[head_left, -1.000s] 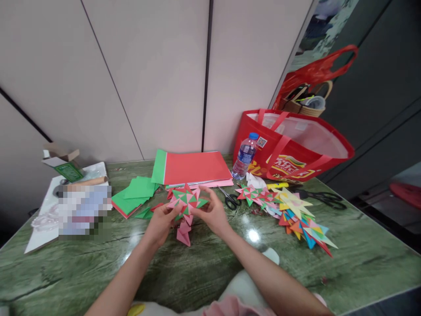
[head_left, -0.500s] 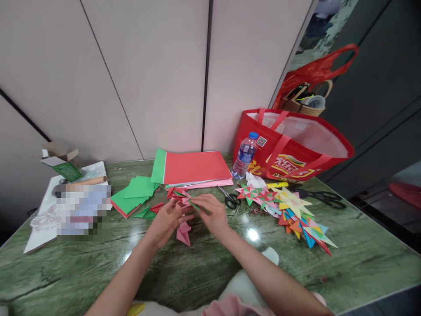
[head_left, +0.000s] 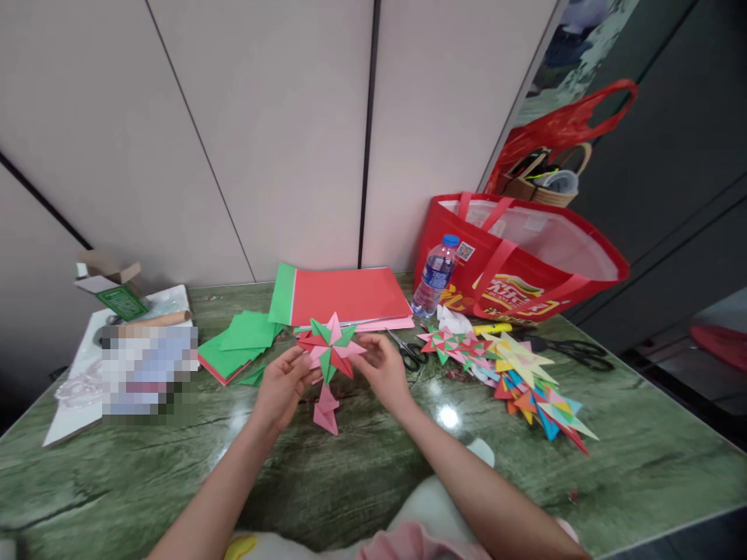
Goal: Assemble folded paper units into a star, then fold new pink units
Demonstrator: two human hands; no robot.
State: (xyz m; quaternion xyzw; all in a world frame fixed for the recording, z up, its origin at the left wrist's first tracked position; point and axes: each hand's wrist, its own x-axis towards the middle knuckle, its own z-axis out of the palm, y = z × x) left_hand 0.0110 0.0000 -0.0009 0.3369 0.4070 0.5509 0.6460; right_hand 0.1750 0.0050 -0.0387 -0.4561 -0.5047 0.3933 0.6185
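Note:
Both my hands hold up a folded paper star [head_left: 330,348] of red, green and pink points above the green marble table [head_left: 362,474]. My left hand [head_left: 283,386] pinches its left side and my right hand [head_left: 382,372] pinches its right side. Small pink folded pieces [head_left: 325,411] lie on the table just below the star. Behind it lies a stack of red and green paper sheets [head_left: 341,296].
Green and red paper squares [head_left: 236,344] lie at the left, a white tray [head_left: 75,389] with a small box [head_left: 110,292] further left. Scissors [head_left: 408,351], a water bottle [head_left: 435,276], a red bag [head_left: 525,260], finished paper stars [head_left: 507,369] and black scissors [head_left: 575,351] are at the right.
The star was held up a second ago, then turned flat and low between my hands. Now it faces me again with its other side showing, slightly higher.

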